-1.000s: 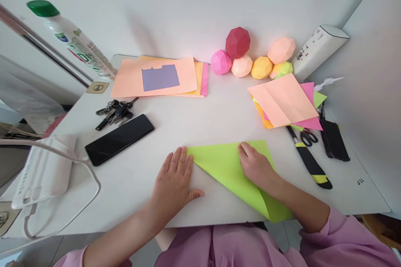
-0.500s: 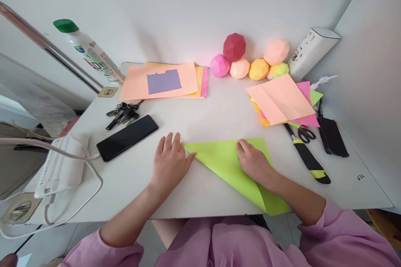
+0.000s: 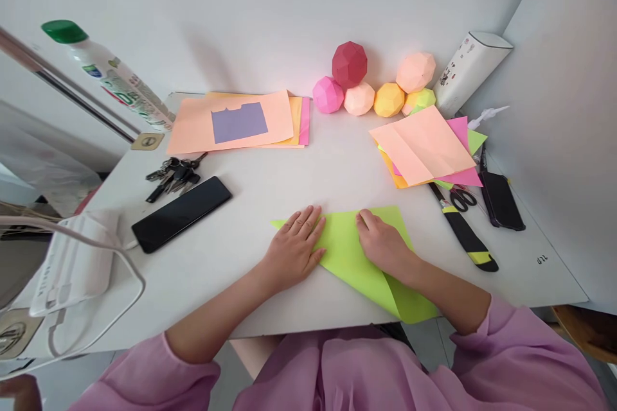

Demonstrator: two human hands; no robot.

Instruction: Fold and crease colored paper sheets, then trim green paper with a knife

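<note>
A lime-green sheet of paper [image 3: 351,263] lies at the table's front edge, folded over on a slant, its lower right part curving up and past the edge. My left hand [image 3: 296,247] rests flat on its left part, fingers stretched out, with the pointed left corner peeking out beyond the fingertips. On the upper right of the sheet is my right hand [image 3: 383,241], its fingers curled and pressed together at the paper's top edge. The fingertips hide the exact grip.
A phone [image 3: 182,214], keys [image 3: 176,174] and a white power strip [image 3: 74,263] sit left. Behind are stacked coloured sheets [image 3: 193,128] and paper polyhedra [image 3: 349,64]. At right lie more sheets [image 3: 424,144], a black-and-yellow cutter [image 3: 467,237], scissors [image 3: 463,198] and a black case-like object [image 3: 502,200].
My left hand has slid right from the paper's left corner onto the folded sheet, flattening it. My right hand stays at the top edge. The view has shifted slightly.
</note>
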